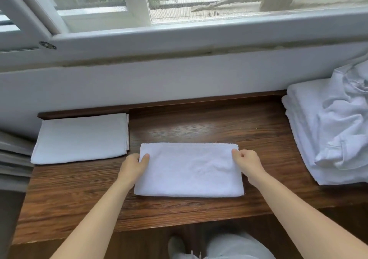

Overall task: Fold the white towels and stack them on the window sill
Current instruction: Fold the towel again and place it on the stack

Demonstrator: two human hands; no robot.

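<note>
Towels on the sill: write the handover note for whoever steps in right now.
Left hand: grip on the left end of the middle towel.
Right hand: grip on its right end.
Middle towel lies folded on the wooden sill.
Done: one folded towel lies at the left.
Left: move the middle towel onto it, then fold the crumpled pile at the right.

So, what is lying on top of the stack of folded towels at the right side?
A crumpled white cloth lies on the stack of folded towels, covering most of its top. Only the stack's left part and layered edges show; how many towels it holds, I cannot tell.
</note>
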